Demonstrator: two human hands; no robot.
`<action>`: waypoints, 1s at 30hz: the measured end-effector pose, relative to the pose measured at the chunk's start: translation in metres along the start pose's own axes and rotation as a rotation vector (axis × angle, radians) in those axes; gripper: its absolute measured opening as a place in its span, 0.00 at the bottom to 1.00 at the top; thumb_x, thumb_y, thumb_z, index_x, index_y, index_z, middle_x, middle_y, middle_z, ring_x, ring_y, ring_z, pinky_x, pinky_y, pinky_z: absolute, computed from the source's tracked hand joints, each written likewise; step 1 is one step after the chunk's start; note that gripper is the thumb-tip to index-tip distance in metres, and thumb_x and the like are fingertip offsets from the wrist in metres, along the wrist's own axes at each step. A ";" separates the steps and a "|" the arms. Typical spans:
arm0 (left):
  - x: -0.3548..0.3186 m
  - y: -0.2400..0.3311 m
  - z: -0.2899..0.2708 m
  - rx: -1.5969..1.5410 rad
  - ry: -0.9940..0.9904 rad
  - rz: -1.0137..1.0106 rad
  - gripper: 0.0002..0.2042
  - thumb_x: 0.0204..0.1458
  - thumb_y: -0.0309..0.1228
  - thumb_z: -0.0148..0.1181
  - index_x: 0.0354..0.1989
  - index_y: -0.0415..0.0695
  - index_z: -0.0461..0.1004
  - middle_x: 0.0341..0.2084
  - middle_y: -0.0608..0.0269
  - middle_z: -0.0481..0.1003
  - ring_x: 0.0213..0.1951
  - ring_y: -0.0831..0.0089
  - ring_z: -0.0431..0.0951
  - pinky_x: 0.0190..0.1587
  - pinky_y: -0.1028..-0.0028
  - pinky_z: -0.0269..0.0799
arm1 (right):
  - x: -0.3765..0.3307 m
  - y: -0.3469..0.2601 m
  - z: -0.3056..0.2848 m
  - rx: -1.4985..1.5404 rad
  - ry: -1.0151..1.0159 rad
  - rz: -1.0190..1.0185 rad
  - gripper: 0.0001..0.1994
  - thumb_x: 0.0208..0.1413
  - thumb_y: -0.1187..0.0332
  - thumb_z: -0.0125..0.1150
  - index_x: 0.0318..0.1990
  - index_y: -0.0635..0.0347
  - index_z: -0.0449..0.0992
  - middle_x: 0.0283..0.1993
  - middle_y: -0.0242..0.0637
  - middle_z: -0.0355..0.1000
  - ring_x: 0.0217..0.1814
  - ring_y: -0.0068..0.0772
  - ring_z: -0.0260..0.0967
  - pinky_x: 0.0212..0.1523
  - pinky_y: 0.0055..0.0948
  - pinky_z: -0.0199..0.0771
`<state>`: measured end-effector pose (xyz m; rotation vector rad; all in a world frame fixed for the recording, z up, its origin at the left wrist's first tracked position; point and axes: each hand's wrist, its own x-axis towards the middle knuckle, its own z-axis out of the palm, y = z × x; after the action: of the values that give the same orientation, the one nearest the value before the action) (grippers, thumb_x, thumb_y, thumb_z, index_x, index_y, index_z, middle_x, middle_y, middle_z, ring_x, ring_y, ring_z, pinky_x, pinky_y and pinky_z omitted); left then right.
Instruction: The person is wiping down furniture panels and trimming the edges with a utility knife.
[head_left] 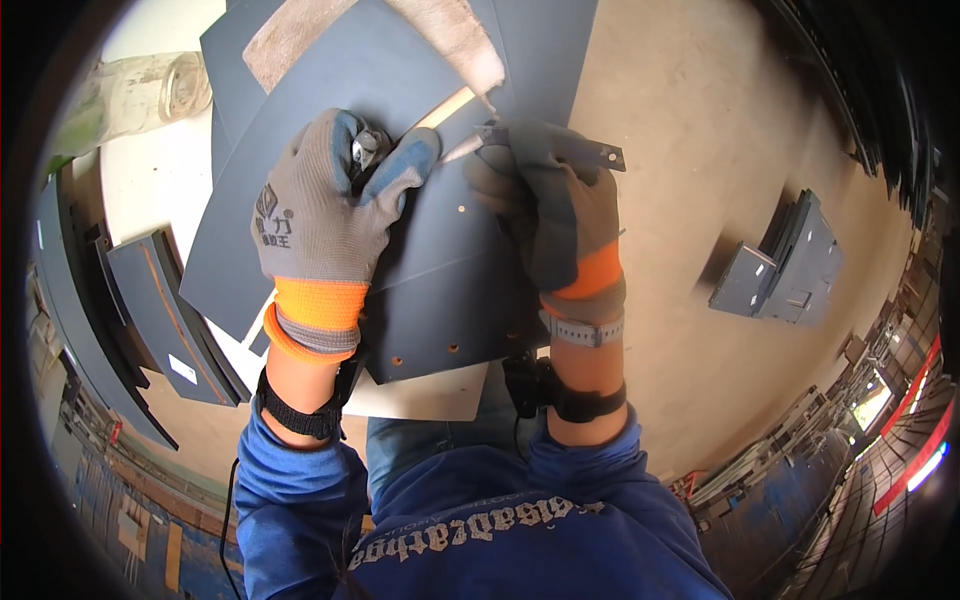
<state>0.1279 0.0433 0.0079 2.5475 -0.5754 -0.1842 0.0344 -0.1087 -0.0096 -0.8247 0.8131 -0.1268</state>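
Note:
My left hand (330, 200), in a grey and blue glove with an orange cuff, is closed over the dark grey panel (440, 310). A small crumpled silvery thing (368, 150) shows in its curled fingers; its kind is unclear. Beyond the thumb runs a pale narrow strip (445, 108). My right hand (545, 200), in a matching glove, is closed around a dark flat strip (600, 155) with a hole at its end. A whitish tip (462, 149) pokes out between the two hands. The right fingertips are partly in shadow.
More dark panels lie beneath, beside a pinkish cloth (290, 45) at the far side. A clear bottle (150, 95) lies at far left. Stacked panels (165, 310) stand to the left; another stack (785, 265) is on the floor at right.

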 end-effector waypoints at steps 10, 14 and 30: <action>-0.001 0.002 0.000 -0.003 -0.020 -0.064 0.24 0.40 0.55 0.65 0.28 0.45 0.70 0.23 0.55 0.71 0.27 0.51 0.73 0.28 0.64 0.68 | -0.010 0.004 0.009 0.056 0.050 -0.084 0.10 0.59 0.72 0.52 0.40 0.72 0.74 0.32 0.41 0.75 0.32 0.31 0.75 0.35 0.25 0.78; 0.000 -0.001 0.001 -0.026 0.011 0.017 0.25 0.40 0.57 0.64 0.28 0.45 0.70 0.23 0.55 0.71 0.27 0.51 0.73 0.28 0.63 0.68 | -0.002 0.011 0.006 0.046 0.004 -0.159 0.11 0.58 0.72 0.56 0.40 0.75 0.72 0.35 0.47 0.75 0.34 0.39 0.77 0.35 0.33 0.83; -0.002 0.000 0.001 0.006 0.016 0.003 0.22 0.40 0.53 0.66 0.29 0.46 0.70 0.24 0.56 0.71 0.29 0.51 0.73 0.29 0.63 0.68 | -0.008 0.009 0.014 -0.004 0.102 -0.155 0.11 0.58 0.70 0.57 0.40 0.72 0.75 0.31 0.45 0.76 0.29 0.34 0.76 0.32 0.28 0.81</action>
<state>0.1261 0.0430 0.0070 2.5518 -0.5742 -0.1614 0.0367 -0.0915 -0.0058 -0.8908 0.8452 -0.3067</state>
